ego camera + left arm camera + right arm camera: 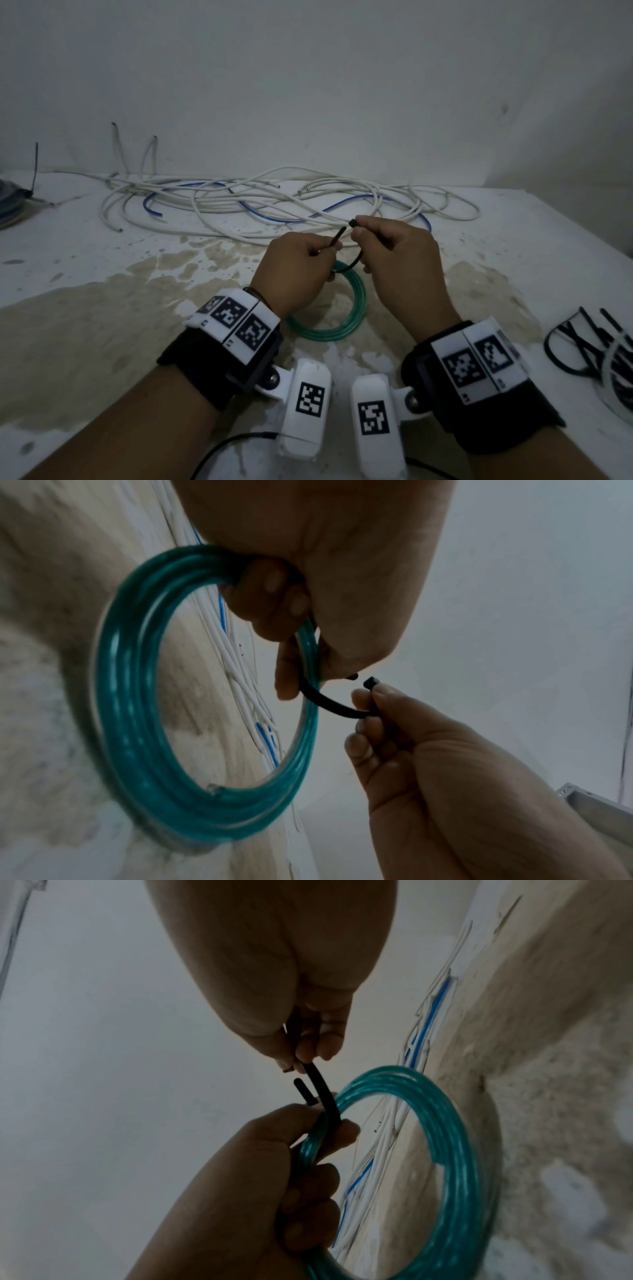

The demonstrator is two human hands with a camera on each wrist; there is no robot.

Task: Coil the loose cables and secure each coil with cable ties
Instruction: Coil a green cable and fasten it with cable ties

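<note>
The green cable coil (pixel 329 318) is held above the stained table (pixel 102 308) by the left hand (pixel 294 267), whose curled fingers also pinch the tail of a black cable tie (pixel 337 706). The tie's head end is pinched by the right hand (pixel 397 260). Loose white and blue cables (pixel 274 202) are spread behind.

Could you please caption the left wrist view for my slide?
Left hand grips coiled green cable; right hand pinches black cable tie.
</note>
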